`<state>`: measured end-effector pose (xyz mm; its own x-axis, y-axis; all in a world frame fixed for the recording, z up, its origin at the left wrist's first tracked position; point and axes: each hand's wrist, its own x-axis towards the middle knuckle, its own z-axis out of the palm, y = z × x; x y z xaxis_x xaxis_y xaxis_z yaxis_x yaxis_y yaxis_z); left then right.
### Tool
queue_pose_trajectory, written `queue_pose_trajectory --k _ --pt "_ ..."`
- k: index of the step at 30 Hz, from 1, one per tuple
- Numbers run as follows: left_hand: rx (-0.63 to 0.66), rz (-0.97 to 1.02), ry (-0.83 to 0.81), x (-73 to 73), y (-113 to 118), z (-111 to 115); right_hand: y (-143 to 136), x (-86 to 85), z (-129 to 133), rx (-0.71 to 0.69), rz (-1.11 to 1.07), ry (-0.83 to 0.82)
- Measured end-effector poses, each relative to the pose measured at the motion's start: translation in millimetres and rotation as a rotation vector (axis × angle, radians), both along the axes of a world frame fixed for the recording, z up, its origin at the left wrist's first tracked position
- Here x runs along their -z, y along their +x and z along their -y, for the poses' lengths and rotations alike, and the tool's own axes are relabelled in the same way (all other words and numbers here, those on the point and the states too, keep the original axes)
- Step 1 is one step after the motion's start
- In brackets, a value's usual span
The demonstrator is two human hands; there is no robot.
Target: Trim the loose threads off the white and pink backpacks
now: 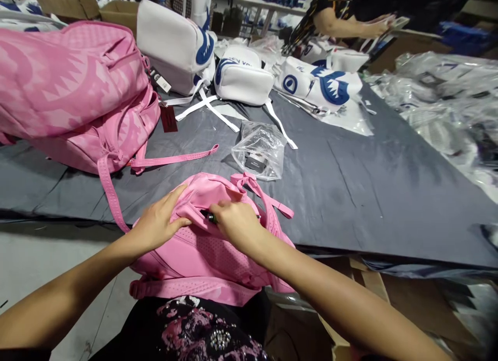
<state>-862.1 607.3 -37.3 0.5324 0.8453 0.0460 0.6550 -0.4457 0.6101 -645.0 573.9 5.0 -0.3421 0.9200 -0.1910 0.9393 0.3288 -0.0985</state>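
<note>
A pink backpack (202, 252) lies at the table's front edge, against my body, its straps hanging toward me and to the right. My left hand (159, 221) grips the pink fabric on its upper left side, thumb and fingers pressed on a fold. My right hand (235, 221) is closed at the backpack's opening, with its fingertips on a small dark object (211, 217) that shows a green edge. Most of that object is hidden by the fabric and my fingers, so I cannot make out what it is.
Pink backpacks (78, 86) are stacked at the left. White and blue bags (245, 81) line the back of the grey table (330, 195). A clear plastic bag (260, 151) lies beyond my hands. Wrapped bags (447, 96) pile up at right. Another person's hands (379, 26) are at the back.
</note>
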Motion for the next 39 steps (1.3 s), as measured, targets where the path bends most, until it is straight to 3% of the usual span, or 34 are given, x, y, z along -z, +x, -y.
queue_pose_trajectory --k 3,6,11,15,19,22,26,30,33,35,37,39 --pt "0.008 0.030 0.000 1.9 0 -2 -8 4.0 -8 -0.006 -0.223 0.124" --pt "0.005 0.056 -0.010 4.2 1 -5 -20 4.0 -22 -0.066 -0.331 0.114" --pt "0.008 0.033 -0.043 8.3 -1 -5 -21 -11.6 -26 -0.224 -0.161 0.113" --pt "0.022 0.050 -0.060 10.2 -3 -4 12 -11.3 -5 -0.276 0.126 -0.020" --pt "0.017 0.071 -0.113 7.6 3 -6 51 3.7 15 -0.137 0.362 -0.125" --pt "-0.041 0.079 -0.173 1.5 9 -7 60 6.7 27 0.035 0.369 -0.113" --pt "-0.104 0.027 -0.232 -13.0 14 0 66 -6.4 61 0.259 0.021 -0.133" --pt "-0.098 -0.017 -0.190 -23.7 12 19 97 -32.8 109 0.414 -0.264 -0.160" --pt "-0.127 -0.028 -0.146 -22.6 5 35 132 -48.6 129 0.683 -0.369 0.129" --pt "-0.139 -0.032 -0.116 -19.1 -2 43 151 -46.1 128 0.763 -0.438 0.379" --pt "-0.145 -0.029 -0.105 -14.7 -10 50 162 -30.9 115 0.703 -0.473 0.489" --pt "-0.160 -0.020 -0.109 -9.3 -18 55 162 -8.3 90 0.596 -0.455 0.468"
